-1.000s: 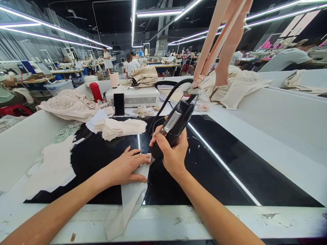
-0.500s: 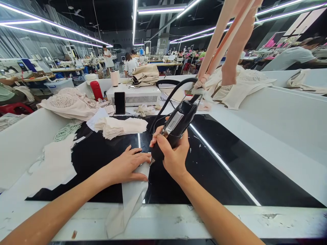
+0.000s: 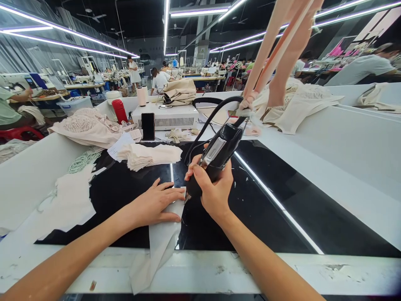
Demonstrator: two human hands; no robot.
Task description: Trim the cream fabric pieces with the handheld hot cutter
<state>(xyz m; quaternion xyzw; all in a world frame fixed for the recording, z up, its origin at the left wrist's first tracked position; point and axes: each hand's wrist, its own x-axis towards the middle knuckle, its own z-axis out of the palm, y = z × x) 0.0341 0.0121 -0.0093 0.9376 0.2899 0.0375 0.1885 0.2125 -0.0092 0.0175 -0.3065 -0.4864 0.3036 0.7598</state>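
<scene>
My left hand (image 3: 159,202) lies flat with its fingers spread, pressing a pale beige fabric strip (image 3: 163,238) onto the glossy black board (image 3: 266,209). The strip's lower end hangs over the front edge. Wrapped in my right hand (image 3: 216,192) is a black corded electric hand tool (image 3: 219,144) with a silver panel. It tilts, lower end toward the strip's right edge beside my left fingertips; whether its small tip touches the fabric I cannot tell. Pink fabric bands (image 3: 269,54) are tied to its upper end.
A stack of beige fabric pieces (image 3: 150,155) lies behind my left hand, more fabric (image 3: 70,200) at the left. Farther back are a phone (image 3: 148,126), a red bottle (image 3: 119,110) and a white vented box (image 3: 166,117). A black cord (image 3: 203,121) loops behind the tool. People work beyond.
The whole view has shifted slightly to the right. Both hands, the tool and the fabric strip keep nearly the same places relative to each other.
</scene>
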